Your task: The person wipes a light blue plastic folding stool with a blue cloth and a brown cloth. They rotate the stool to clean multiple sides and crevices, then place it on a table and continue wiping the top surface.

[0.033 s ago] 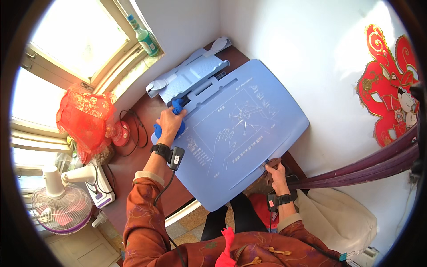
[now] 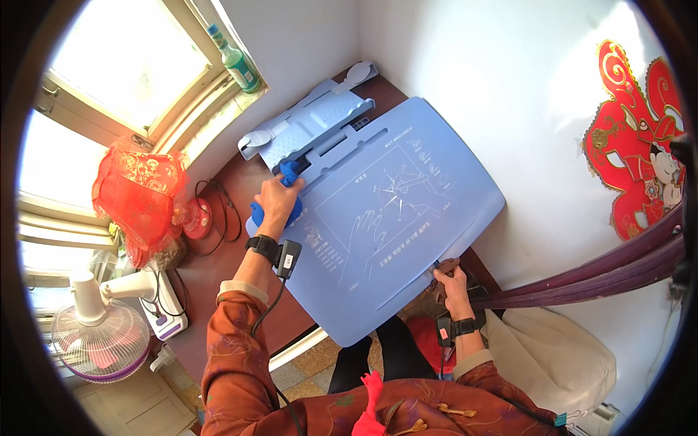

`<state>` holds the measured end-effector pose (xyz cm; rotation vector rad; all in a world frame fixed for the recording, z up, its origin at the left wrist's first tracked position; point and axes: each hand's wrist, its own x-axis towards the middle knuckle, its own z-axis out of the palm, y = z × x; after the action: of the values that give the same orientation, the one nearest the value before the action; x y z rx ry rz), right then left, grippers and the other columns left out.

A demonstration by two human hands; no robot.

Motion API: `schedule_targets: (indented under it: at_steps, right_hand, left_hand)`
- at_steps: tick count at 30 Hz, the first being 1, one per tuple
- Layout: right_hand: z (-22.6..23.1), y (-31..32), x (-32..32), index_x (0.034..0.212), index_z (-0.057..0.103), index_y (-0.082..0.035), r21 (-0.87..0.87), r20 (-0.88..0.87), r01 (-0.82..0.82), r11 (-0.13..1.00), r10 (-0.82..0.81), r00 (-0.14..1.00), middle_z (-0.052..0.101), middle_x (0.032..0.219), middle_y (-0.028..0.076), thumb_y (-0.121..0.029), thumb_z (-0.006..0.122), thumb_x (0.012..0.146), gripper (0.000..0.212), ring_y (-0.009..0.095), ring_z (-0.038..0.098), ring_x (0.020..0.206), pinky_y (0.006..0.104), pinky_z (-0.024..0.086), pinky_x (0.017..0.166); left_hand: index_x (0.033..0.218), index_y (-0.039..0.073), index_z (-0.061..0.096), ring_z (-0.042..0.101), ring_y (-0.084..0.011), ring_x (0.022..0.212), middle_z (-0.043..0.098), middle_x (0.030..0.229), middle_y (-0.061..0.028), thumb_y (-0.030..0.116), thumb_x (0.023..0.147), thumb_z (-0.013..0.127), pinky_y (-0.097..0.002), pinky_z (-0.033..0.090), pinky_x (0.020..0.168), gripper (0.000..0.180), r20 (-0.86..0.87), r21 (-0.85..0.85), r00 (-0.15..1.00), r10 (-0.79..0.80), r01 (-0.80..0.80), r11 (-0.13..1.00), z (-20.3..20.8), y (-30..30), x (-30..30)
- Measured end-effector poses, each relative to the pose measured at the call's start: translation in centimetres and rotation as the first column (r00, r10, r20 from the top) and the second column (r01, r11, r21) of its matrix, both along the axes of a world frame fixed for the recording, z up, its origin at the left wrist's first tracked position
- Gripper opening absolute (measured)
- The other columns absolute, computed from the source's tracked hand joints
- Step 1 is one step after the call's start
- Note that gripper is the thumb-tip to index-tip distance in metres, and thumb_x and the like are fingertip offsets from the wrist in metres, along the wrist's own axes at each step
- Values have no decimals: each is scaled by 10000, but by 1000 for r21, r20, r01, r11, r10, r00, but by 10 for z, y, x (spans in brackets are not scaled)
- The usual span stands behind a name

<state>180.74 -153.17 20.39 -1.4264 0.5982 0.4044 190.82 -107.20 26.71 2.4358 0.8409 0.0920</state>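
Observation:
A blue desktop board (image 2: pixel 407 247) with white printed drawings lies at a slant in front of me. My left hand (image 2: pixel 278 200) is closed around a bunched blue cloth (image 2: pixel 289 173) at the board's far left edge, and more of the cloth shows below the fingers. At the near right edge, my right hand (image 2: pixel 452 282) grips a small brown piece (image 2: pixel 447 267) whose kind I cannot make out. Behind the board stands a light blue plastic rack (image 2: pixel 316 123), close to its slotted far edge.
A dark red table (image 2: pixel 218 272) extends under the board. On the left are a red-shaded lamp (image 2: pixel 142 192), a black cord (image 2: pixel 231 211) and a fan (image 2: pixel 98 330). A green bottle (image 2: pixel 238 64) stands on the sill. A purple curtain (image 2: pixel 582 272) hangs at the right, near beige fabric (image 2: pixel 545 349).

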Motion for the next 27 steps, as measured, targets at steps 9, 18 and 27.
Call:
schedule_targets:
  at_steps: [9, 18, 27]
  right_hand:
    - [19, 3, -9, 1065, 635, -26, 106, 13, 43, 993, -44, 999, 617, 971, 16, 0, 750, 848, 247, 121, 578, 888, 288, 478, 808]
    - [25, 2, -18, 1088, 622, -26, 74, 79, 0, 997, -5, 997, 603, 995, 5, -11, 742, 864, 255, 112, 566, 905, 271, 469, 818]
    - [50, -8, -29, 1078, 598, -39, 61, 90, -30, 998, 25, 996, 588, 966, -1, -32, 752, 869, 260, 100, 558, 904, 268, 458, 818]
  left_hand:
    - [872, 80, 772, 681, -372, 809, 719, 803, -182, 465, 795, 751, -485, 442, 695, 394, 88, 109, 996, -2, -8, 994, 14, 2, 2]
    - [861, 44, 763, 678, -380, 796, 707, 792, -193, 474, 783, 755, -487, 474, 710, 437, 136, 92, 990, 27, -39, 995, 16, 1, -8]
    - [887, 51, 774, 682, -375, 842, 707, 808, -202, 470, 791, 751, -462, 495, 755, 431, 103, 41, 991, 88, -93, 995, 16, -6, -22]
